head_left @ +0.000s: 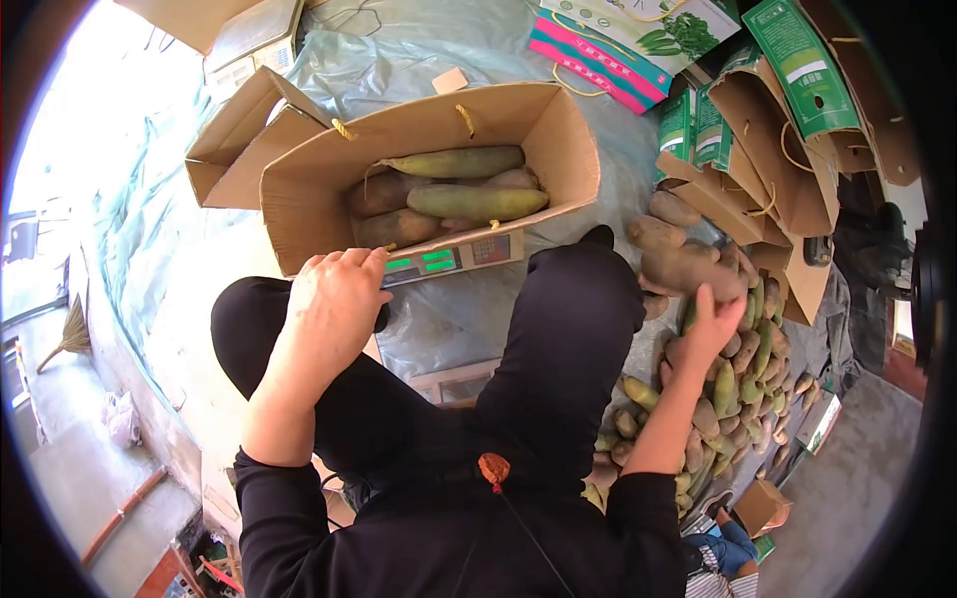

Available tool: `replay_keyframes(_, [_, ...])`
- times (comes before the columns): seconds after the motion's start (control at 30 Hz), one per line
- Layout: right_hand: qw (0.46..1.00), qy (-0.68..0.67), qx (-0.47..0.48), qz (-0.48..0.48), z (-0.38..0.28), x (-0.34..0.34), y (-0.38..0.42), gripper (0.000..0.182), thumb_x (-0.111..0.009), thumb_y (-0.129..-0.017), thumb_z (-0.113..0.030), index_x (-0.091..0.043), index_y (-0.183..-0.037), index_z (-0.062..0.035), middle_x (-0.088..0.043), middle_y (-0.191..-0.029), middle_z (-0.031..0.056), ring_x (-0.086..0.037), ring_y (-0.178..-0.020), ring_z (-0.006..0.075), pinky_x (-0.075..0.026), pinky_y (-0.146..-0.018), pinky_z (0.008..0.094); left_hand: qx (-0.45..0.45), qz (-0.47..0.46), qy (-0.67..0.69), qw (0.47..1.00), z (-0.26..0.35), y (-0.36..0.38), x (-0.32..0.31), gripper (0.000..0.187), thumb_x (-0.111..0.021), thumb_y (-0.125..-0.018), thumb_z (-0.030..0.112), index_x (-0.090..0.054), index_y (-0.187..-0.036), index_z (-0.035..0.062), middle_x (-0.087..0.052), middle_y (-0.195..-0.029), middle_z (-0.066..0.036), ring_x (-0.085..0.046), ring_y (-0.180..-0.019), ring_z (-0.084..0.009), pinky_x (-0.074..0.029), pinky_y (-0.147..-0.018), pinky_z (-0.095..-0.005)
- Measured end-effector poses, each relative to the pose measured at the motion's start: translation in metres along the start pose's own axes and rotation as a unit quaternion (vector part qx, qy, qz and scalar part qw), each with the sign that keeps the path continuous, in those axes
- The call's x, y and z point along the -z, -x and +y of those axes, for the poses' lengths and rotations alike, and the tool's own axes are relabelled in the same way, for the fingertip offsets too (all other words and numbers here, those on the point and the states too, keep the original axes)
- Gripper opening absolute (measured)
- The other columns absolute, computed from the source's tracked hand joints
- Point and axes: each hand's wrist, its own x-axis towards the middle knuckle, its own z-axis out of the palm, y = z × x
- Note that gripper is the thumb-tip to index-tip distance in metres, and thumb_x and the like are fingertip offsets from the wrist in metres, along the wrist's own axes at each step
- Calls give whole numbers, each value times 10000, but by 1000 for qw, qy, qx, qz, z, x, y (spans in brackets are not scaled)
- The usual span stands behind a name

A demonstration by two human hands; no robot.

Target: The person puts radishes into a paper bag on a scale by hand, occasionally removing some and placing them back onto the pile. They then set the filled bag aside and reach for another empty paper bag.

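Note:
My left hand (339, 294) is at the near left rim of an open cardboard box (284, 204), fingers bent over the edge and thumb outside. Inside the box lie several long green radishes (478, 202) and brownish, soil-coated ones (389, 229). The box sits on a scale (488, 249) with green lit displays (439, 260). At the right, my right hand (703, 334) is closed around a brownish radish (693, 273), smeared by motion, above the edge of a radish pile (743, 389).
Open cardboard boxes (788, 184) stand at the upper right, beside a pink-and-blue box (598, 62). Another open box (249, 140) is left of the scale. Plastic sheeting (399, 60) covers the floor. Another person's jeans (733, 548) show at lower right; a broom (72, 329) is far left.

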Motion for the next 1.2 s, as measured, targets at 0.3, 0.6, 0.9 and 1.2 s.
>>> replay_keyframes(0.3, [947,-260,76,-174,-132,-139,-14,508,-657,-746,58,-445,-1203,-7,-526,-1140,88,-506,-1064,169,-390,-957,312,1,33,44,999,-4,-3,-3,254,-654,-715,72,-633,-956,-4,-635,-894,-163,-598,-857,-334,-459,-786,-388])
replay_keyframes(0.6, [969,-140,-5,-206,-54,-135,-11,410,-691,-779,-147,-542,-1146,-41,-602,-1069,64,-558,-974,154,-434,-841,283,7,11,59,998,2,-7,1,231,-667,-714,92,-638,-933,24,-616,-819,-146,-594,-801,-341,-460,-712,-403])
replay_keyframes(0.9, [904,334,-143,-227,165,16,117,281,-626,-775,-212,-610,-1003,-49,-638,-893,158,-615,-830,298,-484,-735,372,-16,22,76,997,-3,-11,-11,270,-641,-720,45,-623,-987,5,-611,-886,-165,-587,-834,-341,-450,-732,-378])
replay_keyframes(1.2, [802,394,-245,-375,251,70,235,280,-642,-720,-252,-616,-931,-68,-623,-956,182,-588,-923,346,-475,-778,415,4,32,120,992,-1,-23,-18,304,-603,-717,22,-622,-1019,-6,-635,-907,-127,-631,-820,-215,-475,-726,-301])
